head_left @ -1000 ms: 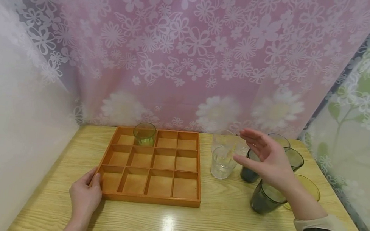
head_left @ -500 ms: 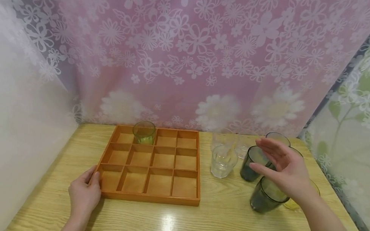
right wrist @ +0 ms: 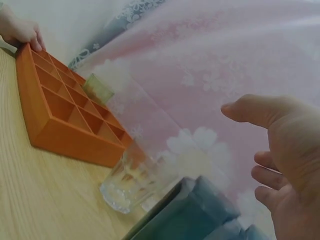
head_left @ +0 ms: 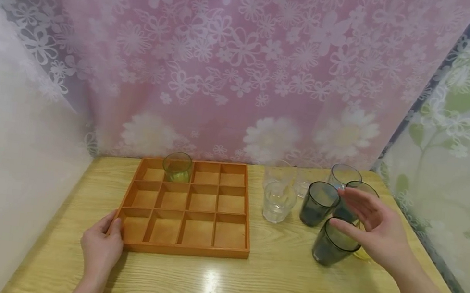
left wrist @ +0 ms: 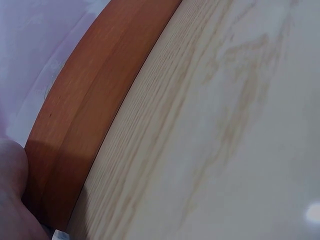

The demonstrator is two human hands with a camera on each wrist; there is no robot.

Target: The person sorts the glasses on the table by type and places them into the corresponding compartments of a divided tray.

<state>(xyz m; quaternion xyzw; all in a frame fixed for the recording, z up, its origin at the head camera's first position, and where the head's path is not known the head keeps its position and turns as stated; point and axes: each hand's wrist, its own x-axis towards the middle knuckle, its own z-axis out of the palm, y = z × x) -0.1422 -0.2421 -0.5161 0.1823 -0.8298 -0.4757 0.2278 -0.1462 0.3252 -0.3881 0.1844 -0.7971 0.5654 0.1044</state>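
Note:
My left hand grips the near left corner of an orange-brown compartment tray, thumb at its rim. In the left wrist view the tray's side wall runs beside part of the hand. One green glass stands in a back-row compartment. My right hand is held above the dark glasses at the right, thumb and fingers apart and nothing between them. Nearest to it are a front dark grey glass, a second dark glass and a third dark glass, partly hidden by the hand.
Left of the dark glasses stands a clear faceted glass, with more clear glasses behind. A bluish glass is at the back right. A yellow glass is mostly hidden behind my right hand. A pink flowered curtain closes off the back.
My right hand has moved right and towards me, from beside the clear glasses to over the dark ones. The left hand keeps its hold on the tray. The head view has shifted slightly.

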